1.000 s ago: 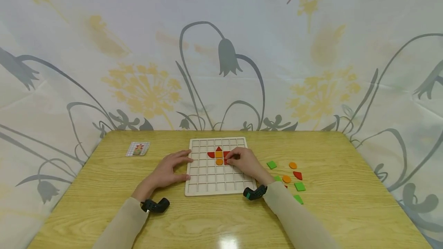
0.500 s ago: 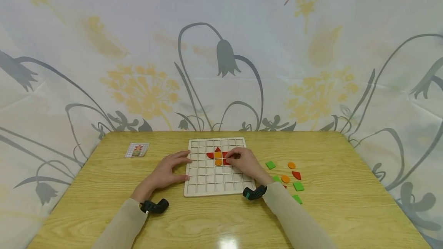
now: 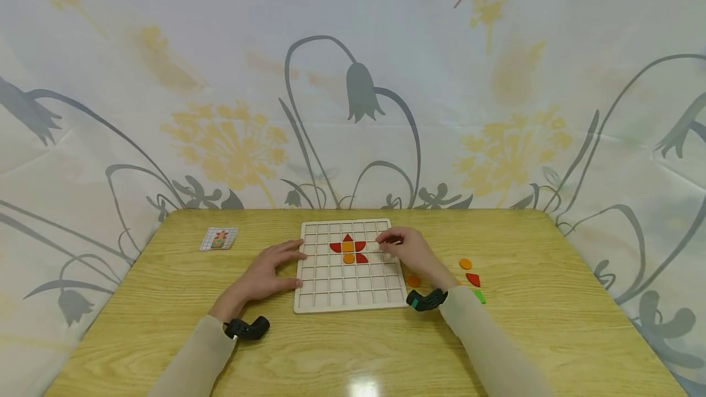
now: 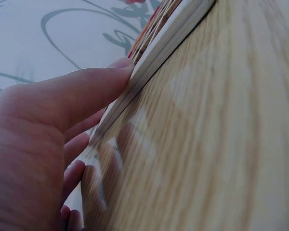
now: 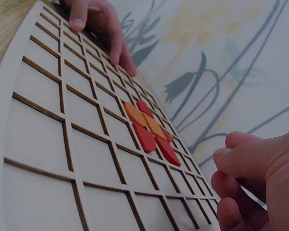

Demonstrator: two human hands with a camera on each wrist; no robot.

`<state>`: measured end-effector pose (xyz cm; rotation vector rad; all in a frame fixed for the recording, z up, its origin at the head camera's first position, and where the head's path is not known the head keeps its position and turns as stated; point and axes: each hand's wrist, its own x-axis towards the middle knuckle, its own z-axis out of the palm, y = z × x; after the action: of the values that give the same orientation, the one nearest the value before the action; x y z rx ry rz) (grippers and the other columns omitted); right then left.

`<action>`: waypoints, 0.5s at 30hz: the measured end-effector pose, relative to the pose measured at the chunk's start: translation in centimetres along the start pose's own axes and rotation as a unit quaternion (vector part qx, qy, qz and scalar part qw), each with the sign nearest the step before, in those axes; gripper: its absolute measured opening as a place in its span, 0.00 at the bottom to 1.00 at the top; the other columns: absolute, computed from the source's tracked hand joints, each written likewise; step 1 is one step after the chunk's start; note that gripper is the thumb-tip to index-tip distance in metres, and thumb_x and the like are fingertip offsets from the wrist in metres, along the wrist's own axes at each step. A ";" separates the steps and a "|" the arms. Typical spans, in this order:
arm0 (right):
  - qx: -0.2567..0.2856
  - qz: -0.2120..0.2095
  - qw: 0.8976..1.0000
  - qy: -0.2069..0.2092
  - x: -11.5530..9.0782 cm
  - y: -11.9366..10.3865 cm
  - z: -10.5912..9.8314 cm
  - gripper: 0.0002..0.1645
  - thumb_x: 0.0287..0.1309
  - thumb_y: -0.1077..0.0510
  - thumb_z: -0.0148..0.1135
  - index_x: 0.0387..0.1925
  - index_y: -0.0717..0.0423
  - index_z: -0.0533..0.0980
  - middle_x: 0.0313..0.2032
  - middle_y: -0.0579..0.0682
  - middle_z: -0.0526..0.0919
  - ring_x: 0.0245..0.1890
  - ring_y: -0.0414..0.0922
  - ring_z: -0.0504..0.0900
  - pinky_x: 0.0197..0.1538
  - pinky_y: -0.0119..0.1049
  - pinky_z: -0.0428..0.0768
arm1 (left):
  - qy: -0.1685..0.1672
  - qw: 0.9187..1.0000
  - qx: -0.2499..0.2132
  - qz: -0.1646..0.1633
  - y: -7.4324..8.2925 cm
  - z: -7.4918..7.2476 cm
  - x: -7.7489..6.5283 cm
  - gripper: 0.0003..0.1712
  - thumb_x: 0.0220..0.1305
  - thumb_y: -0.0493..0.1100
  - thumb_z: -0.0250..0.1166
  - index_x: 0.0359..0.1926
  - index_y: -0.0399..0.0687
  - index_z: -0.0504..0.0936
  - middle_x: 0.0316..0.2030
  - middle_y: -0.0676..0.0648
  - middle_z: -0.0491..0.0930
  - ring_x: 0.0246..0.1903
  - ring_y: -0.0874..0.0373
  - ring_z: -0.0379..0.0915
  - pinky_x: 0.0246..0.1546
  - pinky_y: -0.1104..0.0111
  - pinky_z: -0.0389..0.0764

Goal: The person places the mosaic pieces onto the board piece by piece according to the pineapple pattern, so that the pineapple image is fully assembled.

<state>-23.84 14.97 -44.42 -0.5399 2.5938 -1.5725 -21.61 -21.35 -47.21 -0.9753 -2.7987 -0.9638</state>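
Note:
A pale wooden grid board [image 3: 331, 290] lies flat at the table's middle. Set in its cells are an orange square tile [image 3: 348, 247], an orange round tile [image 3: 349, 258] below it, a red triangle tile [image 3: 347, 238] above it and several curved red tiles, one the lower-right red tile [image 3: 361, 258]. My left hand [image 3: 270, 271] rests against the board's left side, fingers spread; in the left wrist view the thumb [image 4: 98, 86] touches the rim. Over the board's right part hovers my right hand [image 3: 410, 252], fingers loosely bent, with nothing visible between them in the right wrist view.
Right of the board lie loose tiles: an orange disc [image 3: 466, 264], a red tile [image 3: 473, 279] and a partly covered green tile [image 3: 479, 296]. Another orange disc [image 3: 413, 281] shows beside my right wrist. A small picture card [image 3: 219, 239] lies at the back left.
My right hand has moved away to the right from the red tiles, leaving them uncovered in their cells. Its arm now covers more of the loose tiles. The left hand stays put.

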 end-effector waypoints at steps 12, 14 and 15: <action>-0.069 0.001 0.997 0.032 -3.3 2.9 -6.2 0.09 0.65 0.62 0.64 0.45 0.62 0.84 0.43 0.55 0.86 0.37 0.47 0.82 0.37 0.36 0.82 | 0.011 1.000 0.003 0.012 -0.4 0.2 -0.1 0.31 0.58 0.53 0.73 0.61 0.47 0.81 0.70 0.41 0.66 0.70 0.38 0.57 0.66 0.38 0.56; -0.088 0.000 0.995 0.039 -4.3 3.3 -7.4 0.09 0.65 0.62 0.65 0.45 0.61 0.84 0.42 0.54 0.86 0.38 0.47 0.82 0.38 0.35 0.81 | 0.012 1.000 0.005 0.016 -0.4 0.2 -0.1 0.31 0.58 0.52 0.73 0.61 0.46 0.81 0.70 0.40 0.66 0.69 0.37 0.58 0.65 0.37 0.57; -0.097 0.000 0.994 0.041 -4.8 3.6 -7.9 0.09 0.65 0.62 0.65 0.45 0.61 0.84 0.42 0.54 0.85 0.38 0.46 0.82 0.38 0.35 0.81 | 0.012 1.000 0.005 0.016 -0.4 0.1 0.0 0.31 0.58 0.52 0.73 0.61 0.46 0.81 0.70 0.40 0.66 0.69 0.37 0.58 0.65 0.37 0.57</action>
<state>-22.13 24.77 -44.38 -0.4967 2.8275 -1.3781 -21.79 -21.53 -47.54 -0.9961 -2.7577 -0.9491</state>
